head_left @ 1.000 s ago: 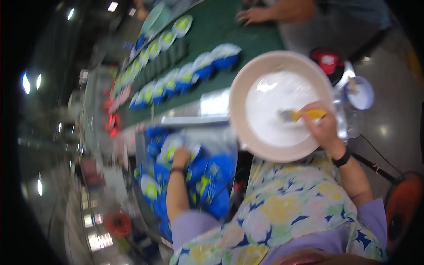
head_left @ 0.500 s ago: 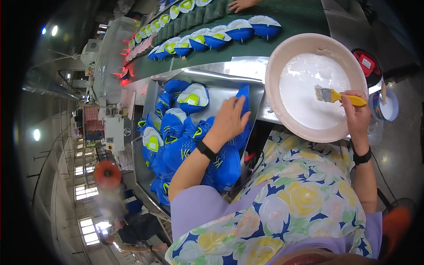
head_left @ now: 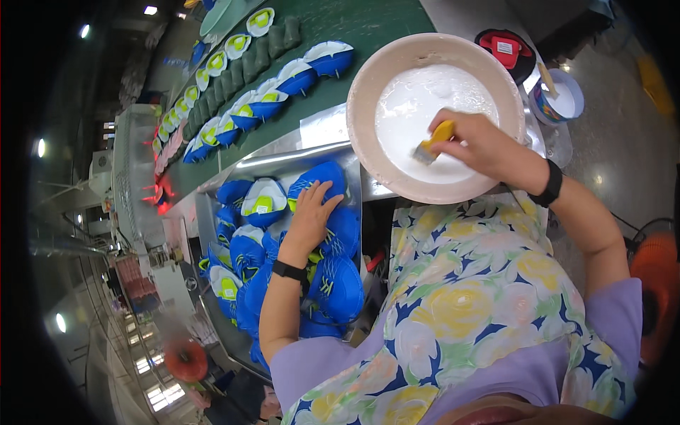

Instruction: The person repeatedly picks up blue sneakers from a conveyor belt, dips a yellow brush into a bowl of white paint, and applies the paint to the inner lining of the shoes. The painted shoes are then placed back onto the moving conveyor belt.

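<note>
My left hand (head_left: 307,218) lies with fingers spread on a blue shoe upper (head_left: 327,174) at the back right of a metal tray (head_left: 312,154). Several other blue uppers (head_left: 338,285) with lime-green details are heaped around it, some showing white linings. My right hand (head_left: 476,140) is closed round the yellow handle of a paintbrush (head_left: 443,132). The brush tilts down, its bristles at the surface of white liquid (head_left: 404,106) inside a wide beige basin (head_left: 363,99). The basin stands to the right of the tray.
Behind the tray, a green conveyor belt (head_left: 358,28) carries rows of blue-and-white uppers (head_left: 297,74) and dark, rounded pieces (head_left: 244,69). At the right are a red item in a black dish (head_left: 504,49) and a small tub (head_left: 567,106) of white liquid with a brush handle.
My right hand has lowered the brush and turned its bristles down into the white liquid. My left hand has come onto a blue upper in the tray. The whole view has shifted.
</note>
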`<state>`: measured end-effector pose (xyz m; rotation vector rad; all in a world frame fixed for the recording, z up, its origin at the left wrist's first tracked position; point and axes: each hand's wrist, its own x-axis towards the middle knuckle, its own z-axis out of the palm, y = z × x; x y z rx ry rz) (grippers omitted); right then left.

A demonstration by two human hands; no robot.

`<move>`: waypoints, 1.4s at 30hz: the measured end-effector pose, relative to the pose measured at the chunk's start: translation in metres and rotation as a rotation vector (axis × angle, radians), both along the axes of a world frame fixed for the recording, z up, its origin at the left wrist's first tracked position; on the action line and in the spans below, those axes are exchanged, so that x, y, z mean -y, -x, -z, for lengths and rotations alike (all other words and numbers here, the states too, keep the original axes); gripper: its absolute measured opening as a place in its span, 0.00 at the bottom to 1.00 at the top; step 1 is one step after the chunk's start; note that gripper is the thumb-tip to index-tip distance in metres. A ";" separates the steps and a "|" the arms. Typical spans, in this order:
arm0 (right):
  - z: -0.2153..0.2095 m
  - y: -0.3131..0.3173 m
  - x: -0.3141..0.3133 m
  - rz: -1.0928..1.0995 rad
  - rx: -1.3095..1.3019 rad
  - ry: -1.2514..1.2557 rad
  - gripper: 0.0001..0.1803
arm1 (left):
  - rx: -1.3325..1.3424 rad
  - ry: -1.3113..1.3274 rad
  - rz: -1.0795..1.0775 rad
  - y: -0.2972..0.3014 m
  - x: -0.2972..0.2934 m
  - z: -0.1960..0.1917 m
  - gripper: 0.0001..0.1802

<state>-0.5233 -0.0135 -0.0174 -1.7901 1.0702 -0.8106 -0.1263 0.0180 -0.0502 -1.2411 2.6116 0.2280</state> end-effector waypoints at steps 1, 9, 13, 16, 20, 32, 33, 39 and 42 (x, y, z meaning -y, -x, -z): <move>0.000 -0.002 -0.003 -0.053 -0.079 -0.007 0.12 | 0.021 -0.004 0.032 -0.001 0.002 -0.003 0.33; 0.001 0.021 -0.001 -0.040 -0.213 0.156 0.11 | 0.012 -0.113 0.005 -0.024 0.018 -0.010 0.23; 0.002 0.056 0.000 0.124 -0.153 0.202 0.12 | 0.021 -0.032 0.072 -0.042 0.021 -0.008 0.20; 0.005 0.066 -0.001 0.208 -0.073 0.190 0.13 | 0.077 0.035 0.143 -0.036 0.019 -0.010 0.21; -0.001 0.055 -0.003 0.222 0.009 0.157 0.12 | 0.140 -0.041 0.083 -0.027 0.029 -0.017 0.23; -0.004 0.075 0.010 0.224 0.033 0.258 0.12 | -1.440 -0.679 -0.856 0.016 0.052 -0.044 0.24; -0.009 0.076 0.013 0.233 0.066 0.271 0.12 | -1.449 -0.667 -0.757 0.017 0.057 -0.045 0.24; -0.044 0.061 0.034 0.166 0.149 0.371 0.12 | -1.359 -0.626 -0.686 0.073 0.075 -0.061 0.23; -0.060 0.050 0.042 0.105 0.182 0.409 0.12 | -1.373 -0.723 -0.671 0.087 0.081 -0.052 0.23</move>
